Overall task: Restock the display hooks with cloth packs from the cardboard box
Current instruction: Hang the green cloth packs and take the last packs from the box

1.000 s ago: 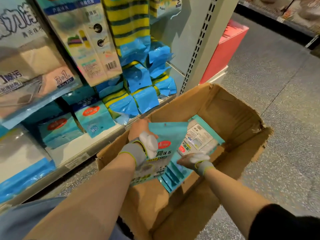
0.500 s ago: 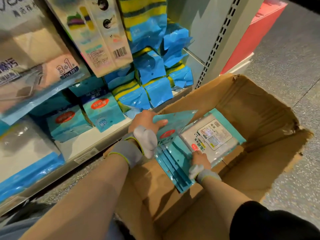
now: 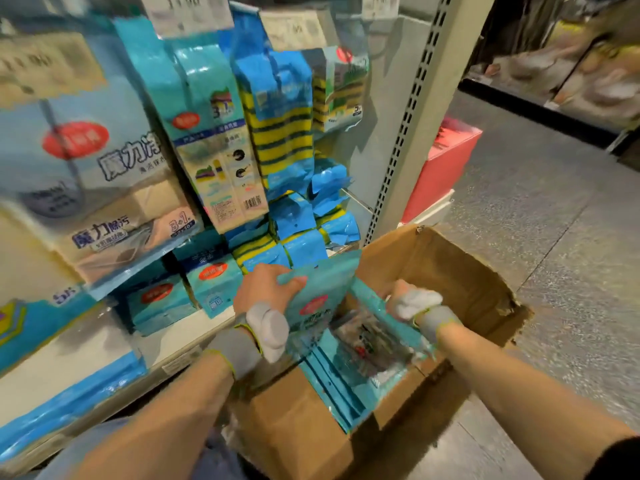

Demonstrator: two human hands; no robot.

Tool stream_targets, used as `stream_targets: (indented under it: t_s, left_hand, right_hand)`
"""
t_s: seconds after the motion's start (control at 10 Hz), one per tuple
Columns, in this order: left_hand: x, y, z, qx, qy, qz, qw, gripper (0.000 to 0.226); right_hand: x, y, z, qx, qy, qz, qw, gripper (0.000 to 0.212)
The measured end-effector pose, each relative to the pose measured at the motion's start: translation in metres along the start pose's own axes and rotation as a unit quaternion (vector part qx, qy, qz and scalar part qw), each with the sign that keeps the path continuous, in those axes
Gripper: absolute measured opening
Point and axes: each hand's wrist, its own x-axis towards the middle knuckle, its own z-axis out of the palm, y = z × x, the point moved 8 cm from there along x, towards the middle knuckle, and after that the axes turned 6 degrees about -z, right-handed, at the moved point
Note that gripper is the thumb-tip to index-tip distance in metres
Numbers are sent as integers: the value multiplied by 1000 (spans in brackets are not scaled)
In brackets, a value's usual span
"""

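Note:
An open cardboard box [image 3: 460, 271] stands on the floor against the shelf, with several teal cloth packs [image 3: 346, 382] stacked inside it. My left hand [image 3: 266, 289] grips the upper edge of one teal cloth pack [image 3: 322, 289] with a red oval label, held upright over the box. My right hand [image 3: 408, 301] grips the top edge of another teal pack [image 3: 381, 317] that tilts up out of the stack. Both wrists have grey gloves rolled down. Display hooks [image 3: 356, 199] carry blue and yellow-striped packs [image 3: 284, 140] above the box.
A low shelf [image 3: 104, 348] holds teal boxed packs [image 3: 211, 282] to the left of the box. A slotted shelf upright [image 3: 412, 126] rises behind the box, with a red bin [image 3: 443, 164] past it. Speckled grey floor [image 3: 554, 237] spreads to the right.
The view tilted up toward the hooks. My right hand rose from the front of the stack and now lifts a pack by its top edge. My left hand keeps its pack.

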Motion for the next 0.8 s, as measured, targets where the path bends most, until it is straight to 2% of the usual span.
stream_targets:
  t_s: [0.1,0.2,0.3,0.4,0.5,0.6,0.7,0.8]
  left_hand:
    - [-13,22,-46,-44,19,21,999,38]
    - [-28,47,-91,-39,43,49,997,32]
    - [-51,79,-155,-22,76,93,993,52]
    - [-79,103,-218,-5,101,129,986,54]
    - [-100,113,-258,-10,141,147,979,38]
    - [-116,117,-302,-42,180,146,972,26]
    - [-131,118,-335,-68,207,157,963,24]
    - [-146,121,-379,-102,235,165,952,26]
  right_hand:
    - [-26,-14,-59,8,51,-1,999,41]
    - [-40,-36,-100,41,90,-25,995,40]
    - [-68,-80,-149,57,127,-77,987,35]
    - [-111,-138,-208,74,172,-125,974,35]
    - [-143,-179,-238,39,182,-166,968,41]
    - [-166,-214,-274,45,191,-212,957,27]
    - [-180,-236,-312,38,254,-239,937,5]
    - [-213,-279,-353,26,301,-308,902,26]
